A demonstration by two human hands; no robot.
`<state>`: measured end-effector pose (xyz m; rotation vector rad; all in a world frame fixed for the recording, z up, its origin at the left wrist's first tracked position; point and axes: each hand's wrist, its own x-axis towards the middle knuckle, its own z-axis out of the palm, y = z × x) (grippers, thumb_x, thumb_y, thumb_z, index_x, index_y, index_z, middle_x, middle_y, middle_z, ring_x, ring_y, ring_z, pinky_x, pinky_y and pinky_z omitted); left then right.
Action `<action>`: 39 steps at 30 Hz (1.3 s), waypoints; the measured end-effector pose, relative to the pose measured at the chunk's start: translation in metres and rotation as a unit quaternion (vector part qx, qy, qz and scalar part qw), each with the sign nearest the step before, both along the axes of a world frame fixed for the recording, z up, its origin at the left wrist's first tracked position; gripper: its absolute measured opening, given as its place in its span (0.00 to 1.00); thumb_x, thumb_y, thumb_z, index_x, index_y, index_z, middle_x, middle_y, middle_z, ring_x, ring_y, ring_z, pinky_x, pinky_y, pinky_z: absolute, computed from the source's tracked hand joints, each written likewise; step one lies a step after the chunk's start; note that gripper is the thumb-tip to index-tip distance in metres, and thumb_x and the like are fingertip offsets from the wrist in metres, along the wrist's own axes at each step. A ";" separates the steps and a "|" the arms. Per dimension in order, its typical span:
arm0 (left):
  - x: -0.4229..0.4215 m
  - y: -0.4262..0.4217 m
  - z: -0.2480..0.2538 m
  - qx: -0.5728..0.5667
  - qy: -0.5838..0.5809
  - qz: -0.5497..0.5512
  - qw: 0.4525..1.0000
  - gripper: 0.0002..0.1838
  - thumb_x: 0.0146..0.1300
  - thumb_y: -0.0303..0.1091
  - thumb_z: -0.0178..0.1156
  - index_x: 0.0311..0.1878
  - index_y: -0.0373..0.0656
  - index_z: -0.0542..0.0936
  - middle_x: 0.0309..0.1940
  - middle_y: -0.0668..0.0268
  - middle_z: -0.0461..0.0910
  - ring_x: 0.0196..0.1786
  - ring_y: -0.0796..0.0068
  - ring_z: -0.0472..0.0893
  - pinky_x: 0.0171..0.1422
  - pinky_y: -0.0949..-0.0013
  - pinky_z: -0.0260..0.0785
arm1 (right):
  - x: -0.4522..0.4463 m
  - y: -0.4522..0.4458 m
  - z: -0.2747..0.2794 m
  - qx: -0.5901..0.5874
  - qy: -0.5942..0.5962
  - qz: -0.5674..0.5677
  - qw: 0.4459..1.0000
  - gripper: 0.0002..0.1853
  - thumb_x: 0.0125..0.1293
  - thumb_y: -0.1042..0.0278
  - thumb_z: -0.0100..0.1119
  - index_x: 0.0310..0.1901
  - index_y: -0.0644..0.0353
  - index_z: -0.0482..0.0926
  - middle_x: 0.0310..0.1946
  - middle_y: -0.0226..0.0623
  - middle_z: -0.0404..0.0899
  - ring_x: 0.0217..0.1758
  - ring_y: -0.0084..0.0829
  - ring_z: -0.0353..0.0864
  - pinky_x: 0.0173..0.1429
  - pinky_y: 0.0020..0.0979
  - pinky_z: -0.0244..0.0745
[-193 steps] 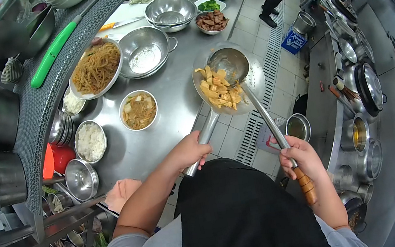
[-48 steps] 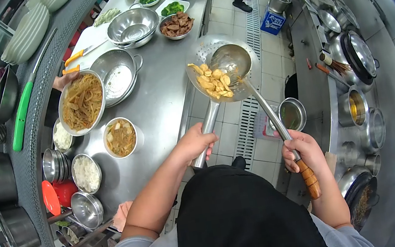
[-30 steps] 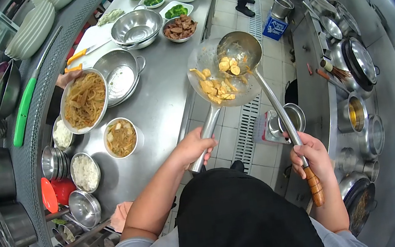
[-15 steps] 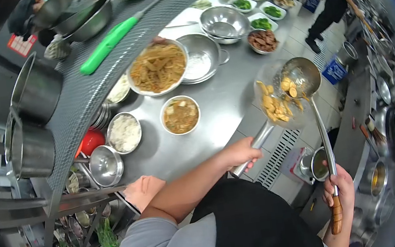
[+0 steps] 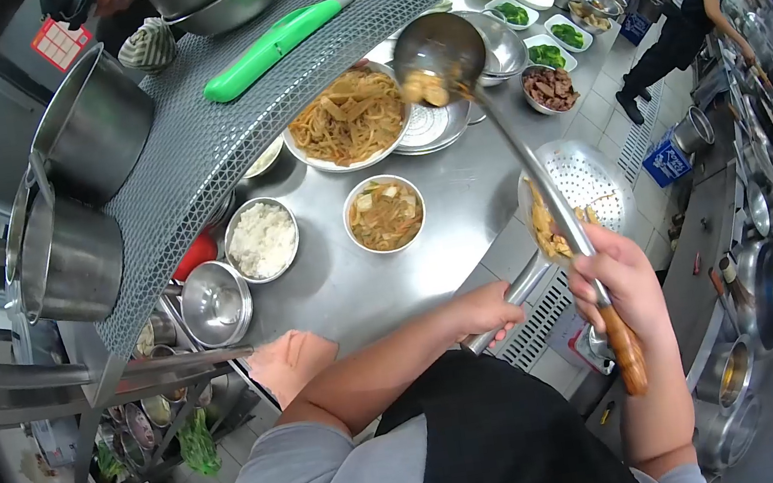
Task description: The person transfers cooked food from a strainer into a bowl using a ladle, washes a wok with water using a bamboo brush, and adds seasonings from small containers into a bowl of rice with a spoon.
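A: Hands first?

B: Left hand (image 5: 495, 311): fingers wrapped round the metal handle of a round, perforated steel strainer (image 5: 600, 188). Right hand (image 5: 621, 278): closed round the shaft of a long steel ladle (image 5: 444, 44), just above its brown wooden grip.

A: Position of the strainer?

B: Beyond the right edge of the grey steel counter (image 5: 340, 299), above the tiled floor. Yellow-brown food pieces (image 5: 546, 227) lie in its left part, partly hidden by the ladle shaft.

A: And the ladle?

B: Reaches across the counter. A few yellow-brown lumps (image 5: 425, 89) sit in its bowl. In view it overlaps the right rim of a wide white bowl of brown noodles (image 5: 350, 120) and the shallow steel pans (image 5: 443, 135) beside that; height above them cannot be told.

A: Nearby?

B: Small white round bowl of noodle soup (image 5: 385, 214), mid-counter, just nearer than the noodles. Left of it, a steel bowl of white rice (image 5: 263, 241). Nested steel bowls (image 5: 216, 305) at the near left corner. Steel bowl of brown meat chunks (image 5: 550, 90) by the right edge, toward the far end; white dishes of green broccoli (image 5: 546, 53) beyond.

A: Anyone else?

B: One person in a dark apron (image 5: 692, 13), upper right, well apart.
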<state>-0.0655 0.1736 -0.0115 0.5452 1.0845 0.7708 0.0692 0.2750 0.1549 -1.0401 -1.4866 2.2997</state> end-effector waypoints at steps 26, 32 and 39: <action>-0.021 -0.024 -0.006 0.011 -0.005 0.012 1.000 0.13 0.61 0.29 0.60 0.44 0.36 0.68 0.23 0.69 0.70 0.17 0.82 0.71 0.18 0.73 0.66 | 0.007 -0.011 -0.016 0.073 -0.015 -0.050 0.996 0.23 0.64 0.75 0.53 0.62 0.69 0.70 0.21 0.26 0.70 0.18 0.17 0.67 0.20 0.22 0.63; -0.022 -0.012 -0.005 -0.016 0.007 0.001 1.000 0.13 0.60 0.29 0.60 0.45 0.38 0.68 0.23 0.71 0.70 0.17 0.82 0.70 0.18 0.73 0.66 | 0.133 -0.033 0.002 0.148 -0.146 -0.148 0.967 0.25 0.62 0.80 0.52 0.63 0.68 0.70 0.28 0.26 0.73 0.24 0.15 0.68 0.25 0.19 0.63; 0.027 0.029 0.002 -0.005 0.044 -0.045 0.998 0.12 0.61 0.29 0.61 0.42 0.39 0.67 0.21 0.70 0.70 0.18 0.81 0.71 0.19 0.73 0.66 | 0.193 -0.065 -0.107 0.319 -0.263 -0.162 0.896 0.20 0.62 0.72 0.54 0.56 0.67 0.74 0.29 0.45 0.78 0.31 0.30 0.78 0.40 0.32 0.74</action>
